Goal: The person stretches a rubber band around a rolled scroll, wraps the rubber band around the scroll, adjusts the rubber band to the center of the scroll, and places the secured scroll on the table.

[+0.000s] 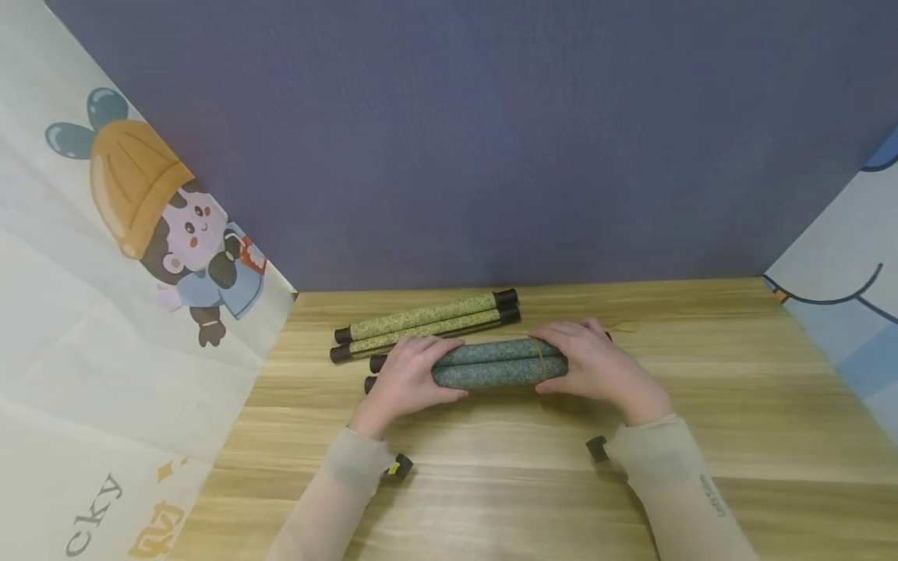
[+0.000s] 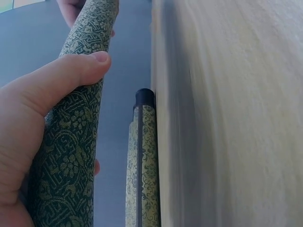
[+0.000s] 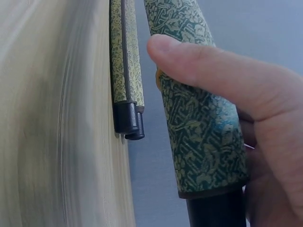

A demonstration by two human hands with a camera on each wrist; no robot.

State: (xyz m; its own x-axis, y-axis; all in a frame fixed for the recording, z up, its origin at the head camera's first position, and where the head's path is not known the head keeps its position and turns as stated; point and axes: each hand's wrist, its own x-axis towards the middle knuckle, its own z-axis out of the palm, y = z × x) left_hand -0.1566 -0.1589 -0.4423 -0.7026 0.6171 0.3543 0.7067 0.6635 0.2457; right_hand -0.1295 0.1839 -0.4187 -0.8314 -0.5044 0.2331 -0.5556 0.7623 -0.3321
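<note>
White cartoon-printed cloth [image 1: 133,389] is showing you grey "cky" [image 1: 94,514] and orange "财" [image 1: 157,530]. Your beige right sleeve [image 1: 673,479] is bearing illegible lettering [image 1: 714,495].

A person's bare left hand [image 1: 412,372] and bare right hand [image 1: 596,366] face each other, fingers [image 1: 429,347] curled, thumbs [image 1: 449,396] nearest, pale-sleeved forearms [image 1: 330,491] angled inward.

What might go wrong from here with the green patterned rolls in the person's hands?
The left hand and right hand grip the green patterned rolls near opposite ends; if one grip loosened, that end could drop.
The yellow patterned rolls lie just beyond in the head view, so a forward move might knock them.
A thin cord crosses the green rolls beside the right hand; fingers could catch it.
</note>
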